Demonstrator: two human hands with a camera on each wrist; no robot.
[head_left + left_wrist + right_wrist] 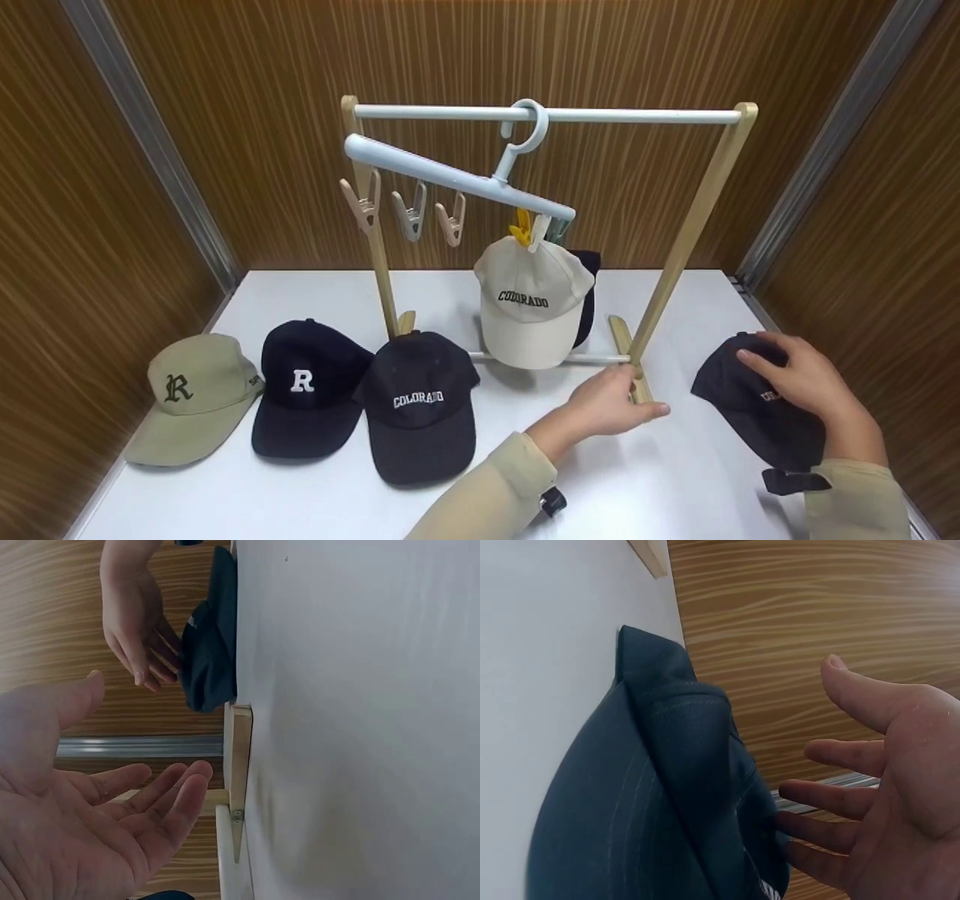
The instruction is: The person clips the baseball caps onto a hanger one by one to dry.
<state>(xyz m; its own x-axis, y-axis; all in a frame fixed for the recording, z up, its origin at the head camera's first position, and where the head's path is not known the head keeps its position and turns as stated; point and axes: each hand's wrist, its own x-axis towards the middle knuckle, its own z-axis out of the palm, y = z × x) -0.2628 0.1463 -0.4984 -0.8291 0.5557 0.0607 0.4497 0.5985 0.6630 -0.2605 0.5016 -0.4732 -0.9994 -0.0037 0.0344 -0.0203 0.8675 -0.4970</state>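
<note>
Wood-grain panels [277,187] close in a white table [645,480] on three sides, and a rack [694,225] stands toward its back with a pale hanger [450,175] hooked over the top bar. Two caps are up. One is a cream cap [531,315], hung below a yellow clip [520,227] and a white clip [539,234]; the other is a rear cap [589,319], mostly hidden behind it. A teal clip [556,231] sits above that one, though I can't make out what it bites.

Four caps are down on the table: an olive cap [184,397], a navy cap [307,397] and a black cap [420,420] side by side at the person's left, and a dark cap [750,405] at the far right. Three bare clips [411,217] dangle from the hanger's raised end, so I'd judge the hanging about a third done.

Reaching over the dark cap, the right hand [814,382] has its palm turned to the crown, thumb and fingers well spread. Fingertips touch the cloth or sit just off it; they grip nothing that I can see. The left hand [604,401] stretches across to the rack's near foot [641,390], thumb pointing toward the dark cap. Its palm is open, fingers slightly bent and holding nothing; whether it touches the foot, I can't tell.
</note>
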